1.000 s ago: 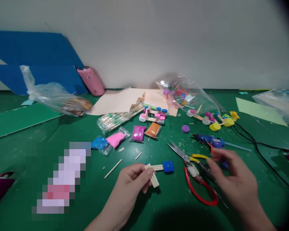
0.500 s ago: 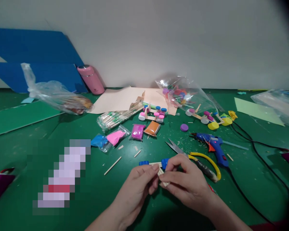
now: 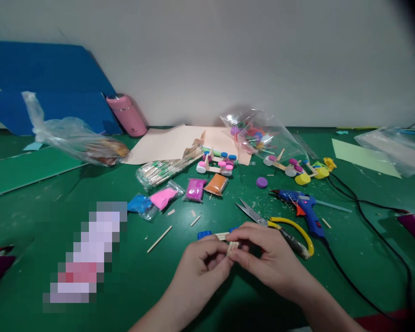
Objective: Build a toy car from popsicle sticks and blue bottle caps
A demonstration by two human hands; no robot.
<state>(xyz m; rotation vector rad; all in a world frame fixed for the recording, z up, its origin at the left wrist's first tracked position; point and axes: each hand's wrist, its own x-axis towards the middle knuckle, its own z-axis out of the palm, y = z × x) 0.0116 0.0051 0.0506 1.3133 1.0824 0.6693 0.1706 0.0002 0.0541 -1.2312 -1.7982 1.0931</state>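
Between my two hands is a small bundle of short wooden sticks, lined up side by side. My left hand pinches it from the left with thumb and bent fingers. From the other side, the thumb and fingertips of my right hand close on the same bundle. Just beyond my fingers, a blue cap sits at the end of a row of pale sticks, with more blue at the other end, mostly covered by my right hand. Whether this piece joins the bundle I cannot tell.
Scissors with yellow handles and a blue glue gun lie to the right, a black cord trailing. Small capped models, clay packets, a bag of sticks and a pink flask stand or lie farther back.
My fingers have shifted their grip, and the bundle is turned more upright, its ends facing me. My right hand now covers more of the right blue cap. The whole view has shifted slightly.
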